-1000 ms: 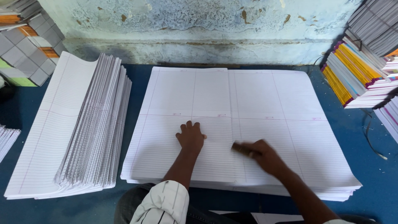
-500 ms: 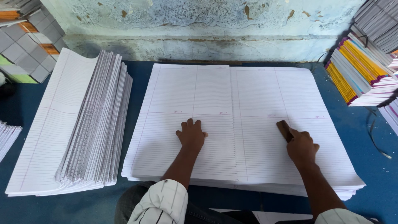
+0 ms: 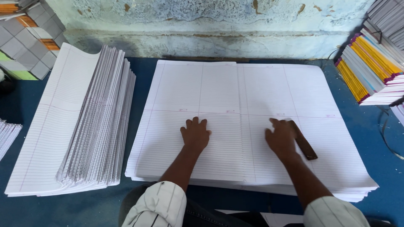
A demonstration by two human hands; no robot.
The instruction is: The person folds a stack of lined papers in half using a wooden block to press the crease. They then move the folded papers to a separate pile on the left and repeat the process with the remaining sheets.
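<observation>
The left hand (image 3: 195,135) lies flat and open on a big stack of lined paper (image 3: 235,105), with its fingers spread a little and its palm pressed down on the smooth white top sheet. It grips nothing. The right hand (image 3: 281,138) also rests on the top sheet, a bit to the right of the left hand, and a dark brown flat stick (image 3: 304,141) lies just beside it on its right side, touching its edge. The stick is long, thin and looks like wood, and it slants across the paper. I cannot tell if the right hand grips the stick or only rests against it. The big sheets under both hands are wide, with thin straight lines and pale fold marks that split them into boxes. Well to the left of the left hand sits a pile of folded lined sheets (image 3: 84,122), fanned out so the edges look like steps. Far to the right of the right hand is a stack of notebooks (image 3: 370,69) with yellow and grey edges. All of it rests on a blue table (image 3: 143,75) that looks soft like cloth.
</observation>
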